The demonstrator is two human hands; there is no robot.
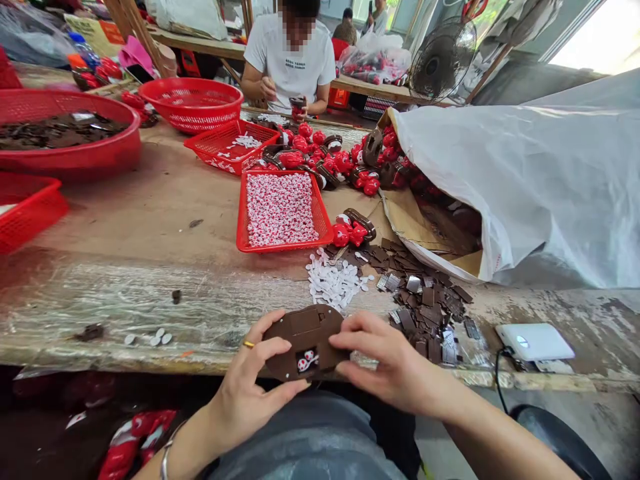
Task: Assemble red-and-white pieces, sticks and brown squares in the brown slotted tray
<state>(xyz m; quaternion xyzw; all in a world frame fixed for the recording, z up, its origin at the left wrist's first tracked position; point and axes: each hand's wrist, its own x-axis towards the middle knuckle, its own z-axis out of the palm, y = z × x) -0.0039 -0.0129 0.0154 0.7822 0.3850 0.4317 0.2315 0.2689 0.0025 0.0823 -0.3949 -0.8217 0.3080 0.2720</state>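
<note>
Both hands hold a brown plastic toy base [305, 340] just in front of the table's near edge, above my lap. My left hand [253, 387] grips its left side with thumb and fingers wrapped round it. My right hand [393, 363] clasps its right side. Small red-and-white pieces show through an opening in the base. On the table just beyond lie a heap of small white parts [334, 283] and a pile of brown and silver rectangular covers [425, 303].
A red tray of red-and-white beads [280, 208] sits mid-table, with red toys [320, 157] behind it. Red baskets [193, 100] stand at the left. A large white sack [525, 180] fills the right. A white power bank [535, 341] lies near the edge. A person sits across.
</note>
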